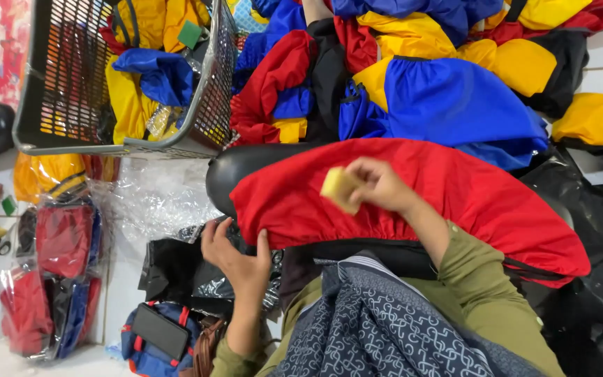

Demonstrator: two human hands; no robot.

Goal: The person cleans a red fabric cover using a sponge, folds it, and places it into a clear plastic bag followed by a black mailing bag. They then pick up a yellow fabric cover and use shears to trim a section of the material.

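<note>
Heaped red, blue, yellow covers fill top of frame; right hand [378,185] pinches yellow block [340,188] on red cover [455,195], left hand [235,255] grips its edge, lower middle

Up top we see a grey basket [50,132] stuffed with yellow and blue covers [144,77]. Bagged covers [54,279] lie at left, a phone [160,331] below.

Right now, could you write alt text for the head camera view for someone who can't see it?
A person's right hand presses a pale yellow block against a red fabric cover stretched over a black form, while the left hand grips its hem. Red, blue and yellow covers pile beyond, beside a black mesh basket.
</note>
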